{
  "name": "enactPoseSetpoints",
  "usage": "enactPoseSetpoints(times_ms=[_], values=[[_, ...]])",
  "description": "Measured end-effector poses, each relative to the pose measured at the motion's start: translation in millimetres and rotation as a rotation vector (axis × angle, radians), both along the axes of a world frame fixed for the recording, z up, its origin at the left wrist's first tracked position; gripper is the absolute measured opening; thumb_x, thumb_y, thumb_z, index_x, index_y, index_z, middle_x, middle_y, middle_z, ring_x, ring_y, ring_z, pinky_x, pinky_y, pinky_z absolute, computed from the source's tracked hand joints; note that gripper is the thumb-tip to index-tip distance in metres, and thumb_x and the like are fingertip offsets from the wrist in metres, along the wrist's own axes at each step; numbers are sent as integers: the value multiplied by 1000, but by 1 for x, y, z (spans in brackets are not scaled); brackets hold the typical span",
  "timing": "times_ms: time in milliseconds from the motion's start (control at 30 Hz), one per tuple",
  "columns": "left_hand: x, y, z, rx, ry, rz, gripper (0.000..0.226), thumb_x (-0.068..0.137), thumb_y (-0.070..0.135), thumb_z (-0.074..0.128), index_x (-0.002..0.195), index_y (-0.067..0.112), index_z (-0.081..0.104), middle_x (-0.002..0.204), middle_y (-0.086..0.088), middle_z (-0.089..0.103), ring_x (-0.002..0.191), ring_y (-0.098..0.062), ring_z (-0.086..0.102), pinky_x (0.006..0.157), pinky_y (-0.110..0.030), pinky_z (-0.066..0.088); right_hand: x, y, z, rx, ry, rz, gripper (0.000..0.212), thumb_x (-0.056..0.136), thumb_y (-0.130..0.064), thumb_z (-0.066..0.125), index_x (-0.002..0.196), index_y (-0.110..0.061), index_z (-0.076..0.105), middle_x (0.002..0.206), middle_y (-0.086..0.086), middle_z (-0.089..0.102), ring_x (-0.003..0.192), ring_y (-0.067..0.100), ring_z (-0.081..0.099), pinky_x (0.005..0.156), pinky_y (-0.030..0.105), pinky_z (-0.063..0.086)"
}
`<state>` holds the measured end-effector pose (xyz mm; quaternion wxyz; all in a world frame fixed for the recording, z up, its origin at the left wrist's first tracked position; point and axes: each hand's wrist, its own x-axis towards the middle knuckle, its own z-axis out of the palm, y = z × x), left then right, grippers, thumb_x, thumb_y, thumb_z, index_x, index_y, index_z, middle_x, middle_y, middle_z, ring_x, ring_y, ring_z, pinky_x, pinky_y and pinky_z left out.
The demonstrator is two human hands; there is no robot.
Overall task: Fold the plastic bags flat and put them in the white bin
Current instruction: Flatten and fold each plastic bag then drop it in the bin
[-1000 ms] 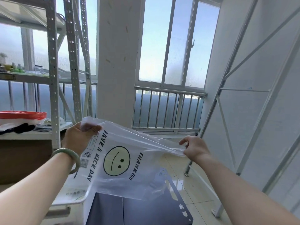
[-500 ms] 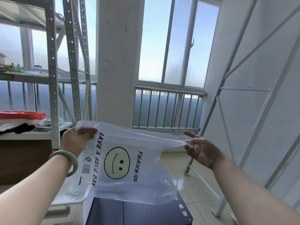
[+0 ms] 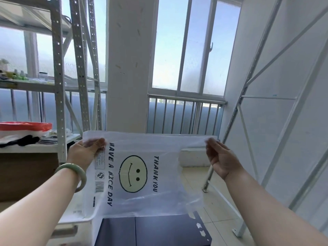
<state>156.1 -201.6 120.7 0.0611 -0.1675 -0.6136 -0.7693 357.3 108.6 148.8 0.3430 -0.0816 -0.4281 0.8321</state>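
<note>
You hold the plastic bag stretched in mid-air above the white bin, left hand pinching one top corner and right hand the other, so a loose pinch on the slippery film could drop a corner and skew the fold.

count | translucent white plastic carrier bag with printed yellow smiley face: 1 | bare hands: 2, left hand, right hand | pale green smooth round bangle: 1 | white plastic bin: 1 | dark blue-grey flat panel: 1 | red flat plastic-covered item: 1 | white square concrete pillar: 1
</note>
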Motion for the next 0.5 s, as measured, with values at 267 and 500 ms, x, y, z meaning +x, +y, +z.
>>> enactPoseSetpoints(times_ms=[267, 500], values=[[-2, -5, 1, -40, 57, 71, 19, 75, 40, 66, 84, 23, 69, 81, 4, 74, 54, -8, 65, 61, -26, 54, 1, 14, -8, 256, -211, -322, 1, 83, -16, 68, 83, -16, 67, 64, -8, 71, 64, 8, 53, 58, 20, 41], [11, 10, 14, -142, 281, 233, 14, 83, 48, 55, 88, 37, 61, 74, 11, 71, 48, -4, 58, 50, -27, 54, -6, 3, -2, 813, -506, -904, 46, 82, -38, 70, 119, -14, 59, 117, 8, 63, 112, 24, 53, 97, 34, 39]])
